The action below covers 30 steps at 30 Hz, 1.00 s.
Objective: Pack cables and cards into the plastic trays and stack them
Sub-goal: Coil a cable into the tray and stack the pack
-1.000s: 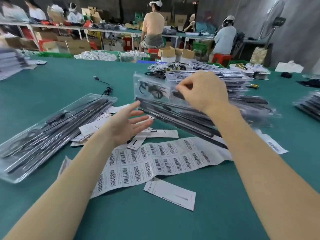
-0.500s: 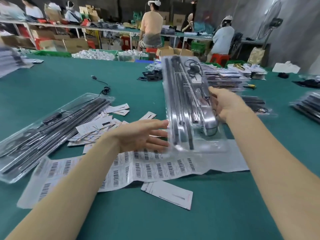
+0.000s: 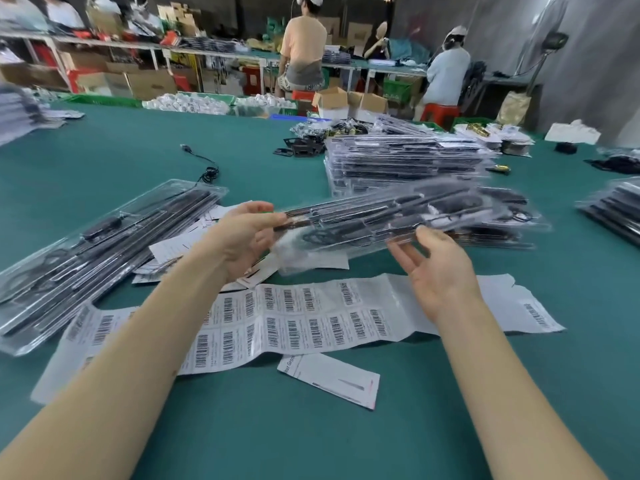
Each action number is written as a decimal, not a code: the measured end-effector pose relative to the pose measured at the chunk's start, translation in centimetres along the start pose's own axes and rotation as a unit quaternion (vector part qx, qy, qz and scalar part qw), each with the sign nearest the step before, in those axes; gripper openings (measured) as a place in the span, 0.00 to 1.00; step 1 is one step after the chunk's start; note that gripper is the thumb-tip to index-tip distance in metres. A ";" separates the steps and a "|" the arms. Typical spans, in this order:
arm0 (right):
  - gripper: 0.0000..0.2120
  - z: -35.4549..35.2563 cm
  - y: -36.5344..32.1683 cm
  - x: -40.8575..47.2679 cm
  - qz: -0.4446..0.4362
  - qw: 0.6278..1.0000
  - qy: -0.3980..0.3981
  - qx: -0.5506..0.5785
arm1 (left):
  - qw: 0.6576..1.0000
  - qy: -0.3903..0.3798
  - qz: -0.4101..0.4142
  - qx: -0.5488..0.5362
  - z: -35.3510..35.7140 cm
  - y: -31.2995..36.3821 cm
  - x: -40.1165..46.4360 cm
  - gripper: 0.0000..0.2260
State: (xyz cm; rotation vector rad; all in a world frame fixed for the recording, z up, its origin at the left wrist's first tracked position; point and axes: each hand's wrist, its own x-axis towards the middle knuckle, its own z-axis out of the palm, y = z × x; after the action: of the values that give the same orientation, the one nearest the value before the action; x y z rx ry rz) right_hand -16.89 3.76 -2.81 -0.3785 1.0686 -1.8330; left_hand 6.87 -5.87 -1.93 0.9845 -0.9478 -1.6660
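Observation:
A long clear plastic tray (image 3: 398,216) with black rods and a coiled cable inside hangs blurred above the table, lying left to right. My left hand (image 3: 242,237) grips its left end, thumb on top. Beneath its near edge my right hand (image 3: 440,271) is spread palm up, fingertips touching the underside. Another filled tray (image 3: 97,251) lies on the table at the left. A stack of filled trays (image 3: 401,161) stands behind the held one. White cards (image 3: 180,244) are scattered under my left hand.
A long sheet of barcode labels (image 3: 294,320) covers the green table in front of me, with a white card (image 3: 332,379) near it. A loose black cable (image 3: 204,168) lies further back. More trays (image 3: 613,209) sit at the right edge. People work at benches behind.
The held tray has swung from pointing away from me to lying crosswise. My left hand has taken its left end, and my right hand has let go and opened under it.

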 end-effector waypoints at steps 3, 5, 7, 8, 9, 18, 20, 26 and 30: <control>0.06 -0.4 0.9 -0.9 0.035 0.998 0.021 -0.039 | 0.999 0.050 0.014 0.014 0.1 -0.4 0.2 0.18; 0.05 -0.6 1.1 -1.1 0.054 0.995 0.012 -0.080 | 0.999 0.033 0.010 0.034 -0.2 -0.5 0.0 0.24; 0.06 -0.7 0.8 -1.1 0.071 0.989 -0.014 -0.125 | 0.997 0.022 0.022 0.068 -0.7 -0.2 0.0 0.27; 0.07 -0.8 0.6 -1.0 0.077 0.984 -0.023 -0.159 | 0.994 0.030 0.037 0.101 -1.0 0.0 0.0 0.28; 0.08 -0.9 0.4 -1.0 0.080 0.974 -0.030 -0.208 | 0.986 0.050 0.058 0.151 -1.3 0.1 0.1 0.27; 0.05 0.2 -1.7 -2.6 0.063 0.728 -0.239 -0.640 | 0.819 0.139 0.217 0.513 -2.0 -1.6 1.1 0.11; 0.04 1.0 -2.2 -3.1 0.019 0.646 -0.280 -0.710 | 0.806 0.134 0.212 0.536 -2.2 -1.9 1.3 0.11; 0.14 1.1 -3.3 -3.5 0.004 0.525 -0.283 -0.803 | 0.724 0.101 0.371 0.572 0.4 -2.3 -1.1 0.07; 0.18 0.7 -3.1 -3.3 0.003 0.547 -0.288 -0.786 | 0.754 -0.110 0.328 0.559 4.7 -2.2 -4.5 0.03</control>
State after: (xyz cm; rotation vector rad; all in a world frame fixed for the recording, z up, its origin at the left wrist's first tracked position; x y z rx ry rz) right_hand -16.55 6.75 0.64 -1.8140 1.8685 -0.0550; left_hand 2.85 -0.34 -1.34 0.9656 -2.2593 -0.4905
